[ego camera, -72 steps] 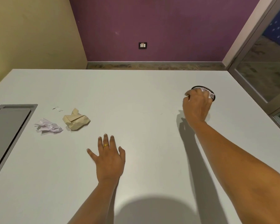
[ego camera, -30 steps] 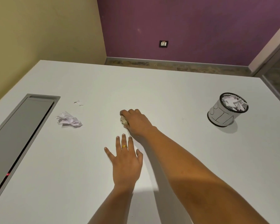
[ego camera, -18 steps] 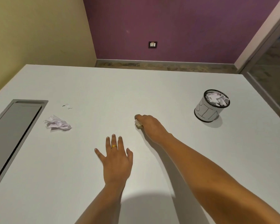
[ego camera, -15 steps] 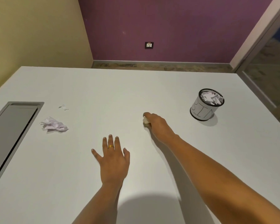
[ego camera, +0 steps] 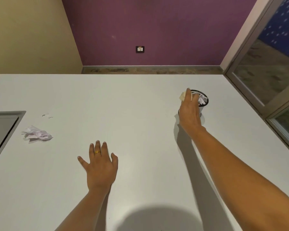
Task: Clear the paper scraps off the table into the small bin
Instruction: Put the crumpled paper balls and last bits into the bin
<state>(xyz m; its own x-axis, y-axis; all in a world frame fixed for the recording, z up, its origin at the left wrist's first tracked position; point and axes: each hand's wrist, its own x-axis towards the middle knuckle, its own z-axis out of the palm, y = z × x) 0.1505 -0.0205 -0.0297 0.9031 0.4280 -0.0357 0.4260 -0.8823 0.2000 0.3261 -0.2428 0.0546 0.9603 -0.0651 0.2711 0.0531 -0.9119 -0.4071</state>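
Observation:
My right hand is stretched out over the small black-rimmed bin at the right of the white table. It holds a beige crumpled paper scrap at its fingertips, at the bin's left rim. White scraps lie inside the bin. The hand hides most of the bin's wall. My left hand lies flat on the table with spread fingers and a gold ring. A crumpled white-lilac paper ball sits at the left. Tiny white paper bits lie just beyond it.
A grey recessed panel is set into the table's left edge. A glass door frame stands close to the table's right side. The far table edge meets a purple wall with a socket.
My right hand has carried the beige scrap from the middle of the table rightward and up to the bin's rim. My left hand has stayed flat on the table.

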